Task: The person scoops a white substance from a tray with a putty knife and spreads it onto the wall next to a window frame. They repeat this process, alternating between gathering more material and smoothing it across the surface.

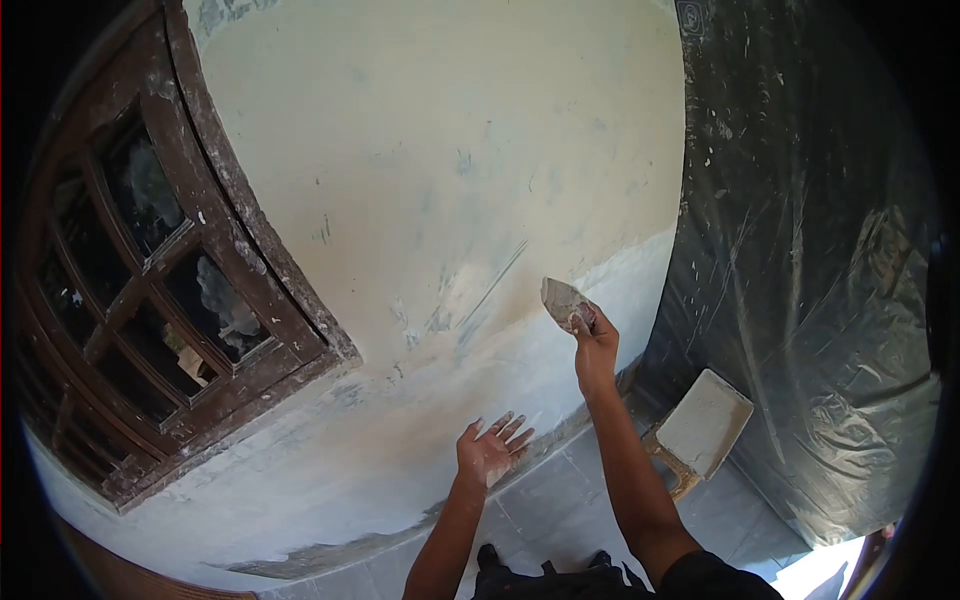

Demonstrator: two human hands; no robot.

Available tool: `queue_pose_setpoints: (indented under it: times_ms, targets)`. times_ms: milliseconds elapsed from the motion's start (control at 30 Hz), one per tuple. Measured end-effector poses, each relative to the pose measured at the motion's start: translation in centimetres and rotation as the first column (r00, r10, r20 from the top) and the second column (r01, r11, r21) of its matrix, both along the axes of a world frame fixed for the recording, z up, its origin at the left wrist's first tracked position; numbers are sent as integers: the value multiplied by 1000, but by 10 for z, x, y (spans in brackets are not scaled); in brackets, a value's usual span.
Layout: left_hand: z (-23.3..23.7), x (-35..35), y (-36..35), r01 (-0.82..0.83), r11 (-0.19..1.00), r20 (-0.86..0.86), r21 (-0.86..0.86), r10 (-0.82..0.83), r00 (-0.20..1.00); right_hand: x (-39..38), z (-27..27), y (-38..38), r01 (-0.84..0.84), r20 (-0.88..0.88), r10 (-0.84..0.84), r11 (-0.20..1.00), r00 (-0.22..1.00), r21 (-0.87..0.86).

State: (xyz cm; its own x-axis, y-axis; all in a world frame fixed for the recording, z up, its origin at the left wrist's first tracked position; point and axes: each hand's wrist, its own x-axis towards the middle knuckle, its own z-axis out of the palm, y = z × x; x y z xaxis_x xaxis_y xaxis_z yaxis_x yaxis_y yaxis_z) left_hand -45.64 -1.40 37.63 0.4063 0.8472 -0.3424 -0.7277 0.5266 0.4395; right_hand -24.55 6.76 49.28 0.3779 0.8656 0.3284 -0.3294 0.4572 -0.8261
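Observation:
My right hand (597,352) is raised in front of the wall, its fingers closed around a putty knife (562,302) with a broad, plaster-smeared blade pointing up and left. Lower down, my left hand (490,452) is open and holds nothing, palm turned up and fingers spread; whitish smears mark the palm. Both hands are near the plastered wall (450,180), which is cream above and whiter along the bottom, with grey patches and scratch marks. To the right of my right forearm is a rectangular tray (708,425) of pale plaster.
The tray rests on a small stool (684,482) by the right corner. Dark plastic sheeting (800,250) hangs along the right side. A brown wooden window (150,270) with plaster-spattered panes fills the left. Grey floor tiles (560,500) lie below, around my feet.

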Motion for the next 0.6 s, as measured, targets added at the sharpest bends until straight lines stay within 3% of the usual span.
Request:
queue_pose_setpoints:
  times_ms: [67,333,400,600]
  targets:
    - [15,-21,9,31,999,-59,31,-29,998,-14,15,29,181,182,-207,972,961,147]
    - [23,-94,48,173,985,-132,11,-170,977,-89,17,72,509,234,-569,817,788,271]
    - [22,-108,53,192,979,-108,-72,-199,974,-115,5,66,604,355,-742,670,569,431]
    - [22,-134,61,269,961,-226,-73,-278,934,-210,-29,9,600,359,-680,733,640,320]
